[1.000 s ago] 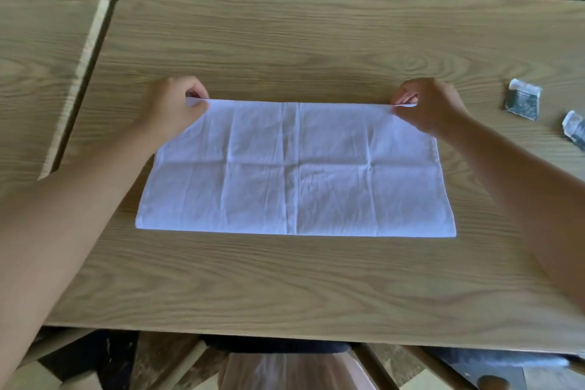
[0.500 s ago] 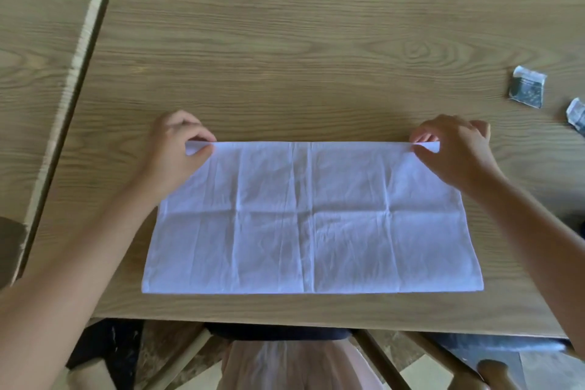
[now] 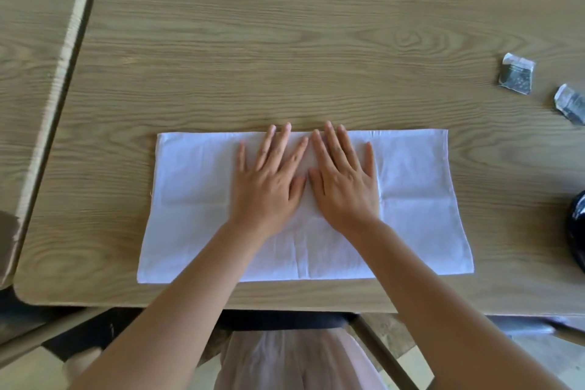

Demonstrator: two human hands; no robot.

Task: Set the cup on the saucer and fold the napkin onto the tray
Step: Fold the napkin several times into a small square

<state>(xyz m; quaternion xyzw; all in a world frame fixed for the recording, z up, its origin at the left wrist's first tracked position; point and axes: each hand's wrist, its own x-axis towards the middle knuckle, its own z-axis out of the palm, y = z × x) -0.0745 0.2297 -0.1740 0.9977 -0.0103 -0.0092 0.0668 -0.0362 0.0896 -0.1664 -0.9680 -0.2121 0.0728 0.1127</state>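
Head view | white creased cloth napkin (image 3: 411, 199) lies as a wide rectangle on the wooden table (image 3: 285, 57) | left hand (image 3: 269, 180) and right hand (image 3: 343, 180) flat, fingers spread, gripping nothing, pressing its middle | folding looks partway | cup, saucer, tray unseen.

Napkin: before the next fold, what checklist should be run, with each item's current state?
1. Napkin lies flat on the table: ok.
2. Left hand and right hand press flat at its centre: ok.
3. Far edge straight: ok.
4. Layers aligned underneath: cannot tell.
5. Two small packets lie clear of the cloth: ok.
6. Tray, cup and saucer in view: not ok; only a dark object shows at the right edge.
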